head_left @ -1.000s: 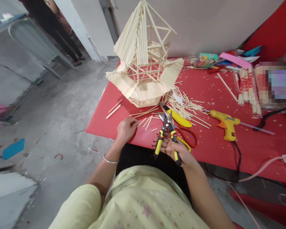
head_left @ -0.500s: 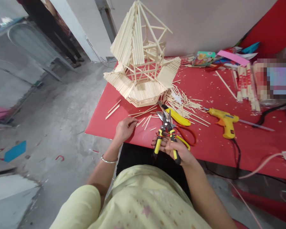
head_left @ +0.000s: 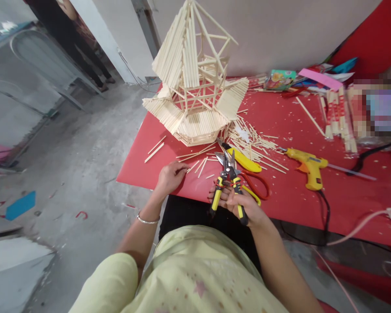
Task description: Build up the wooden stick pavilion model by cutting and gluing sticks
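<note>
My right hand (head_left: pixel 240 205) grips yellow-and-black snips (head_left: pixel 228 182) by the handles near the table's front edge, blades apart and pointing away from me. My left hand (head_left: pixel 170 177) rests on the red table (head_left: pixel 140 169), fingers curled and pinched over short wooden sticks (head_left: pixel 200 165); whether it holds one I cannot make out. A tall house model of wooden sticks (head_left: pixel 195 87) stands beyond both hands. A yellow utility knife (head_left: pixel 244 161) and red-handled scissors (head_left: pixel 257 184) lie right beside the snips.
A yellow glue gun (head_left: pixel 308 167) with a black cord lies to the right. A heap of cut sticks (head_left: pixel 257 145) lies beside the model. Stick bundles (head_left: pixel 337 117) and coloured paper (head_left: pixel 316 78) sit at the back right. Concrete floor drops off left of the table.
</note>
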A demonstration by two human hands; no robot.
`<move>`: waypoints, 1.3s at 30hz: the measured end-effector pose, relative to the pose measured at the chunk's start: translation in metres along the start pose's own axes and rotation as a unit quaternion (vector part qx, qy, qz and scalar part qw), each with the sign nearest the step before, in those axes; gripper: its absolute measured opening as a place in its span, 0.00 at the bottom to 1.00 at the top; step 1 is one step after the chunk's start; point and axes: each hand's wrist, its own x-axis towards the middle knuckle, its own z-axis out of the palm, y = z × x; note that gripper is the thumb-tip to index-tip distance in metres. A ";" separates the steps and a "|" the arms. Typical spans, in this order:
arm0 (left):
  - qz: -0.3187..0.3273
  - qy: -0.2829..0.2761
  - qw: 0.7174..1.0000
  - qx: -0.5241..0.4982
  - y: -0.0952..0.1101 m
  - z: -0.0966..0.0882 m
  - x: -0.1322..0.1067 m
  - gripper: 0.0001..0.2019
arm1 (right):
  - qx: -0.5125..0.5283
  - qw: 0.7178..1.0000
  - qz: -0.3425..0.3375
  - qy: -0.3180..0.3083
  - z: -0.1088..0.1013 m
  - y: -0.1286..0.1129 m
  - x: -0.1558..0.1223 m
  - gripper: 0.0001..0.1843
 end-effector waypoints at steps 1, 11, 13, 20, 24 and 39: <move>-0.001 0.000 1.000 0.000 0.000 0.000 0.000 0.10 | 0.000 1.000 0.000 -0.001 0.000 0.000 0.000 0.33; -0.026 0.015 0.999 -0.018 -0.001 0.002 -0.004 0.10 | 0.001 1.000 0.001 -0.002 0.000 0.000 0.000 0.32; -0.029 0.039 0.999 -0.013 0.000 0.003 -0.006 0.09 | 0.000 1.000 -0.001 -0.001 0.001 -0.001 -0.001 0.32; -0.026 0.042 0.999 0.006 0.006 0.003 -0.011 0.07 | 0.000 1.000 0.003 0.002 0.001 -0.001 -0.001 0.31; -0.038 0.022 0.999 -0.002 0.003 0.001 -0.010 0.07 | 0.001 1.000 0.000 0.004 0.003 -0.002 -0.001 0.31; -0.001 -0.016 1.000 -0.016 -0.002 -0.003 -0.002 0.12 | -0.001 1.000 0.001 0.008 0.006 -0.004 -0.002 0.27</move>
